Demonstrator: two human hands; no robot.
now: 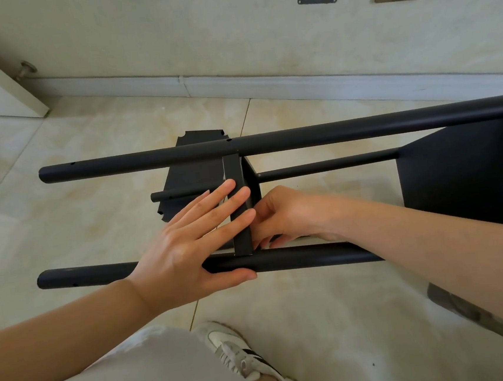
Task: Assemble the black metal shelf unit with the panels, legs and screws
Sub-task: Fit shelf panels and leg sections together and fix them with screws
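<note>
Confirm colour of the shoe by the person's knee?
The shoe is white with black stripes, seen in the head view, the only one.

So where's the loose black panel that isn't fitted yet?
The loose panel lies flat on the floor tiles in the middle of the head view, under the far leg tube, just beyond the left hand.

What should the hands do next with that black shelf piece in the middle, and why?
Probably put a screw through the near leg into the middle panel. The left hand lies flat against the panel's edge with its thumb under that leg, steadying it, while the right hand has its fingers curled at the corner where the panel meets the leg. No screw can be seen there.
</note>
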